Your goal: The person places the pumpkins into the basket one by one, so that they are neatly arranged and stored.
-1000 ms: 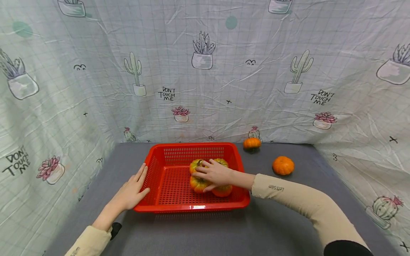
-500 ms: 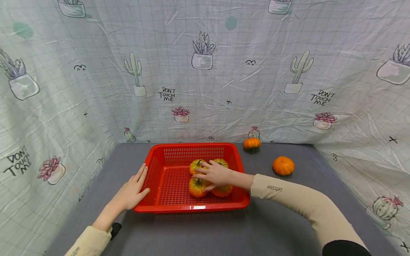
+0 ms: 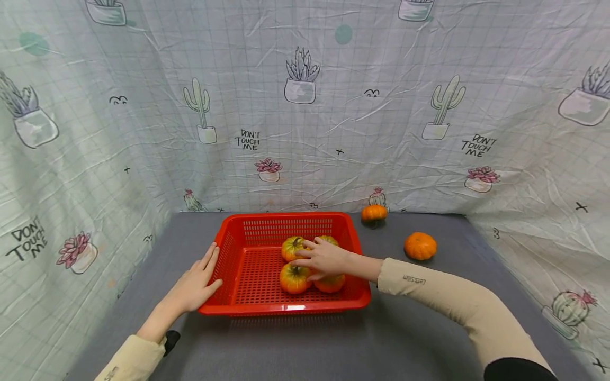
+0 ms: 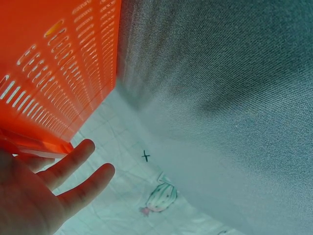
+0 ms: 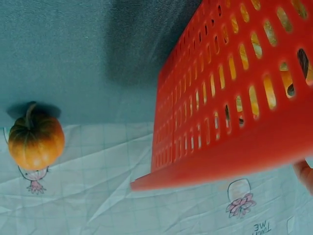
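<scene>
A red slotted plastic basket [image 3: 248,309] stands on the grey table. Several small yellow-orange pumpkins sit in its right half, among them a front-left pumpkin [image 3: 293,280], a back-left pumpkin [image 3: 288,248] and a front-right pumpkin [image 3: 330,284]. Spread over this group is my right hand [image 3: 328,258], its fingers loosely bent and partly covering the pumpkins behind; it grips none visibly. In the right wrist view, only a fingertip [image 5: 305,175] shows past the basket wall [image 5: 195,112]. My left hand [image 3: 193,286] touches the basket's left rim with straight fingers, also seen in the left wrist view.
Outside the basket on the right, an orange pumpkin [image 3: 420,246] lies on the table. Farther back, a smaller-looking pumpkin [image 3: 374,214] sits by the printed cloth backdrop [image 3: 333,127]. Cloth also hangs along both sides.
The front-left pumpkin has shifted slightly toward the basket's front and now shows its stem. My right hand has drawn a little to the right, off it. The left hand stays put.
</scene>
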